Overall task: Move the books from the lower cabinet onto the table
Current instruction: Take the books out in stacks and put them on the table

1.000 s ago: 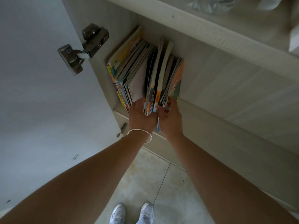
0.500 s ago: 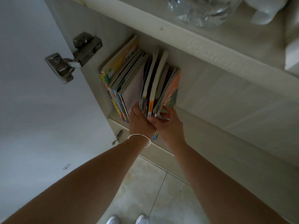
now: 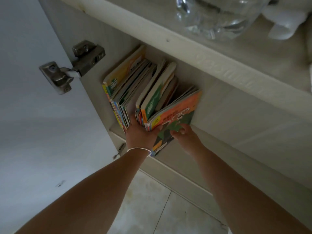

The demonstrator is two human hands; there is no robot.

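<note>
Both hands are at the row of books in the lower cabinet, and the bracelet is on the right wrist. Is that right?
Not quite. In the head view the bracelet is on the left wrist, just behind the left hand. The rest holds: both hands are at the books in the lower cabinet, with the right hand on the orange and green book that tilts out from the row.

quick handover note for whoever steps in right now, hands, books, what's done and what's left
Left hand: pressed against the front edges of the upright books, fingers between them; not clearly gripping any.
Right hand: gripping the orange and green picture book, which is tilted right and partly drawn out past the cabinet's bottom ledge.
Books: all in the lower cabinet, standing at its left side near the door hinge.
Done: none visibly moved yet; the table is out of view.
Left: pull this book clear, carry it over, then the rest.
</note>
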